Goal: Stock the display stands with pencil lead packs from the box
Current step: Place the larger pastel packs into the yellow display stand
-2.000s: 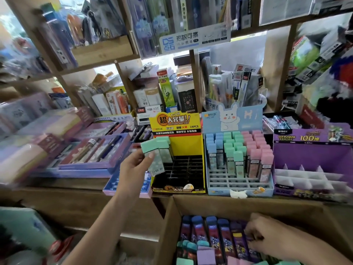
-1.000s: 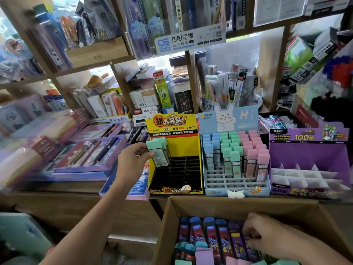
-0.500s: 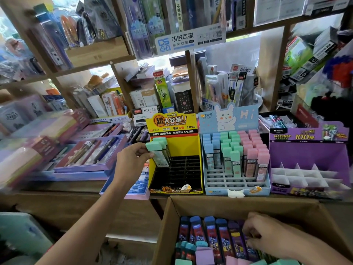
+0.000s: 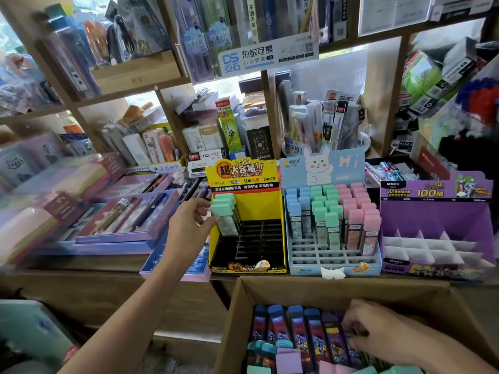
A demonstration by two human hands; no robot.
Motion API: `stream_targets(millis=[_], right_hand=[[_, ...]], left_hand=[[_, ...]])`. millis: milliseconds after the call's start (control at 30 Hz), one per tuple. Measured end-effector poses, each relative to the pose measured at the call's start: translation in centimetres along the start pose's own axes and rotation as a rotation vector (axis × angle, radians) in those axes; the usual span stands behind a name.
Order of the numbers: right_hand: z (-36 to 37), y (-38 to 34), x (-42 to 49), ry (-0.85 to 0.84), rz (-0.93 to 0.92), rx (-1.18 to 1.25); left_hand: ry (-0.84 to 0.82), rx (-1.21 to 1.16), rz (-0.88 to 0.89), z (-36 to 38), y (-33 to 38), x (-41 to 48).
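Nearest, an open brown cardboard box (image 4: 310,288) holds rows of slim upright pencil lead packs (image 4: 297,327): dark blue and purple ones with printed red-and-blue labels, with mint, lilac and pink caps showing at the bottom edge. The right hand (image 4: 378,330) rests among the purple packs with fingers curled down onto them; whether it grips one I cannot tell.

Beyond the box, on the wooden desk (image 4: 94,263), stands a yellow cardboard display stand (image 4: 245,182) with a black slotted grid, mostly bare. The left hand (image 4: 189,228) pinches a mint-capped clear lead pack (image 4: 225,220) at the stand's left side, upright over the grid, just in front of a few matching packs.

Beside it on the right, a light blue rabbit-printed stand (image 4: 324,166) carries blue, green and pink packs, and further right a purple stand (image 4: 432,193) shows white dividers. Left of the yellow stand lie purple pen trays (image 4: 127,233). Behind everything, wooden shelves (image 4: 270,103) are crowded with stationery.
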State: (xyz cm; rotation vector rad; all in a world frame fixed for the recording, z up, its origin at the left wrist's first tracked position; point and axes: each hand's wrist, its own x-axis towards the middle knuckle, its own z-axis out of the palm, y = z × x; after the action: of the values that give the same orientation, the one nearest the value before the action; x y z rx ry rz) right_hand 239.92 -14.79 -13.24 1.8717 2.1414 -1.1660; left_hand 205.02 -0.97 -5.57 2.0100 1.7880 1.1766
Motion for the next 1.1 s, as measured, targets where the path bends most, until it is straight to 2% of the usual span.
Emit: stream_targets(millis=[133, 367, 533, 600, 767, 933, 1100], right_hand=[[0.2, 0.1, 0.3, 0.002, 0.000, 0.000], [0.5, 1.0, 0.6, 0.014, 0.007, 0.012], [1.0, 1.1, 0.6, 0.025, 0.011, -0.008], [1.1, 0.9, 0.4, 0.048, 0.008, -0.011], [1.3, -0.8, -1.0, 0.048, -0.066, -0.023], [2.8, -2.7, -3.2, -0.031, -0.172, -0.054], [5.5, -3.4, -4.9, -0.100, -0.194, -0.075]], left_hand=[[0.030, -0.031, 0.045, 0.1, 0.2, -0.2], [0.018, -0.007, -0.031, -0.1, 0.3, -0.6], [0.091, -0.064, -0.011, -0.5, 2.6, -3.5], [0.042, -0.094, 0.012, -0.5, 3.8, -5.9], [-0.236, -0.132, -0.036, -0.1, 6.9, -12.9], [-0.378, -0.115, -0.151, 0.2, 7.8, -19.3], [-0.475, -0.061, -0.281, 0.1, 7.4, -24.7]])
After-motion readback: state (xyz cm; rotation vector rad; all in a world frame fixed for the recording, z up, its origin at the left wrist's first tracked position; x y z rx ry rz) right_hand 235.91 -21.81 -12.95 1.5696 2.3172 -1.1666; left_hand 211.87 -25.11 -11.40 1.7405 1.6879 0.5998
